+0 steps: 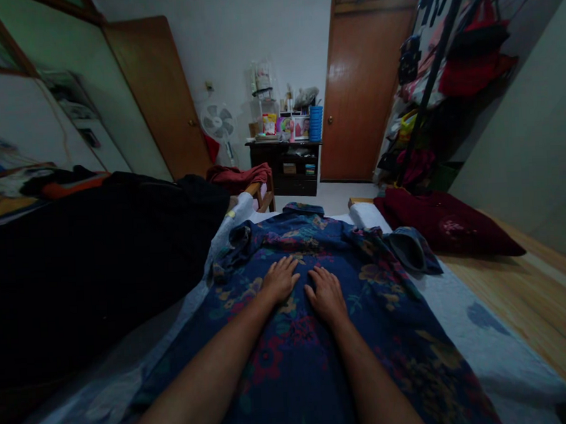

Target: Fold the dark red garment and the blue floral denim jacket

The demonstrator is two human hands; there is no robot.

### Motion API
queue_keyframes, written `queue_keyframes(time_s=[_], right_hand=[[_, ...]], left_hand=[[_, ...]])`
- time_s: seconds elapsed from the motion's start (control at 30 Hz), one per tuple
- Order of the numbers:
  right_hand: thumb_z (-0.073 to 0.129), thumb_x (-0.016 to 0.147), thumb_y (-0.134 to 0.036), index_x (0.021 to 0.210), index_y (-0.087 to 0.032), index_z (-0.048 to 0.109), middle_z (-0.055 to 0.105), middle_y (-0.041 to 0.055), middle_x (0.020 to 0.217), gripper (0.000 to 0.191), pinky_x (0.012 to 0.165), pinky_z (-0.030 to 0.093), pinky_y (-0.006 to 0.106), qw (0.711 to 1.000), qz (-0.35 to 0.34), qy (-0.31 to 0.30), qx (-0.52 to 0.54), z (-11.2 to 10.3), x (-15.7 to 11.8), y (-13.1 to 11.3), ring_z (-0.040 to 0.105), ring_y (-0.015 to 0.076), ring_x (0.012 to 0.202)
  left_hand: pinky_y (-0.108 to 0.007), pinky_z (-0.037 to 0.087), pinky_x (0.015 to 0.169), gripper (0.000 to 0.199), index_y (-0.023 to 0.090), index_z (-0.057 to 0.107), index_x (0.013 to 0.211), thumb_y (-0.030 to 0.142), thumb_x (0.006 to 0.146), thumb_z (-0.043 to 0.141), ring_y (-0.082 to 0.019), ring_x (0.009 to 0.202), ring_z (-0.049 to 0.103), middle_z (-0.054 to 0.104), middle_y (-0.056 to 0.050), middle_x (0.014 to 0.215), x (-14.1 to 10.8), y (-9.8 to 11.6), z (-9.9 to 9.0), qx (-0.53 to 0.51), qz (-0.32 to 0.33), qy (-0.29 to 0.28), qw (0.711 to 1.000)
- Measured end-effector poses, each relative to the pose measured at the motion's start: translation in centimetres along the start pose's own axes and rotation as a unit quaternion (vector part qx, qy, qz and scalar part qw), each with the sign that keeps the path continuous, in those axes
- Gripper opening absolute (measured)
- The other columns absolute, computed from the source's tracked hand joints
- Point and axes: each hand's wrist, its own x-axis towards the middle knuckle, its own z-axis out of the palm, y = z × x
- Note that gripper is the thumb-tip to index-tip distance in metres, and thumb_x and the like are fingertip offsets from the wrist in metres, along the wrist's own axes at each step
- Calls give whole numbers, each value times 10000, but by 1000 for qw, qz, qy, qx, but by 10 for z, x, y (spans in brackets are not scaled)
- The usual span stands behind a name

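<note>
A dark blue floral shirt [302, 342] lies spread out in front of me, its collar [304, 208] at the far end and short sleeves to both sides. My left hand [280, 279] rests flat on the upper middle of the cloth, fingers stretched out. Close beside it, my right hand [326, 291] also lies on the fabric with its fingers extended and slightly bent. Neither hand holds anything. The right sleeve [413, 250] stands partly raised, showing its opening. Beneath the shirt is a pale blue-white sheet [475, 310].
A large black cloth [93, 264] covers the left side. At right, a folded maroon garment [447, 223] lies on a wooden surface [539, 282]. Farther back are a dark cabinet [282, 184], a white fan [219, 122], a closed door [357, 102] and hanging bags [475, 53].
</note>
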Motion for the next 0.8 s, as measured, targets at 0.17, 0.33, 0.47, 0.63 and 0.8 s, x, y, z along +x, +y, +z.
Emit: queue_keyframes(time_s=[0.17,0.33,0.47,0.63,0.8], right_hand=[[470,921,-369,1336,-200,553,485,88,1458,456,1157,208,416,1000,1,0,4,0,0,1,361,239,1388],[474,920,-373,1331,-197,558,492,83,1452,454,1160,207,414,1000,0,1,13,-2,0,1,368,241,1383],[479,918,-370,1328,-193,561,490,93,1453,454,1156,215,421,1000,1,3,7,-2,0,0,374,244,1380],[469,923,-362,1338,-179,553,486,102,1455,462,1154,210,411,1000,-1,-2,-5,-2,0,0,374,241,1379],[465,930,-358,1343,-159,544,485,114,1454,465,1153,205,407,1000,-6,-2,-13,-3,-1,0,363,239,1386]], left_hand=[[-464,191,1172,623,220,311,1504,539,972,250,-253,1477,194,261,-91,1595,14,-41,-9,17,-74,-5,997],[-440,215,1156,635,215,301,1508,549,971,245,-248,1482,174,219,-112,1604,7,-66,-12,31,-125,2,992],[-459,201,1157,685,218,267,1524,599,955,241,-270,1487,148,170,-133,1612,-20,-67,-7,40,-135,-6,990],[-500,195,1153,776,237,214,1542,691,913,230,-332,1486,100,120,-151,1617,-67,-72,-12,22,-173,-43,984],[-493,196,1153,806,209,202,1545,700,906,229,-343,1477,145,128,-174,1610,-110,-79,-26,30,-197,-75,977]])
